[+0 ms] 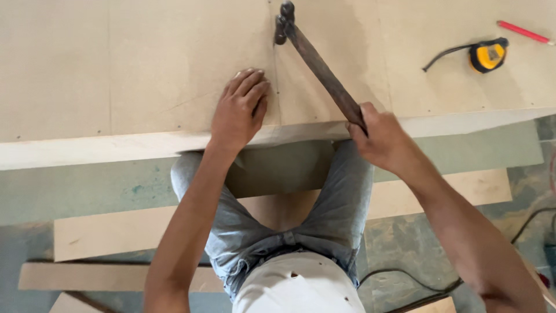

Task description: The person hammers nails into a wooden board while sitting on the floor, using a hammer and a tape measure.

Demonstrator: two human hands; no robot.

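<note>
Two hands are seen over a pale board (145, 69) that fills the upper part of the view. A hammer (315, 61) is gripped by the right hand (379, 136), whose fingers are clamped round the lower end of the dark handle just past the board's near edge. From those fingers the handle slants up and to the left, and the metal head is seen near the top of the view, at or just above the board's surface. The right forearm is stretched in from the lower right. The left hand (238, 110) is laid flat on the board near its edge, palm down, fingers straight and held close together, well to the left of the hammer's handle. A yellow tape measure (488, 55) and a red pencil (524, 32) are lying on the board at the far right.
</note>
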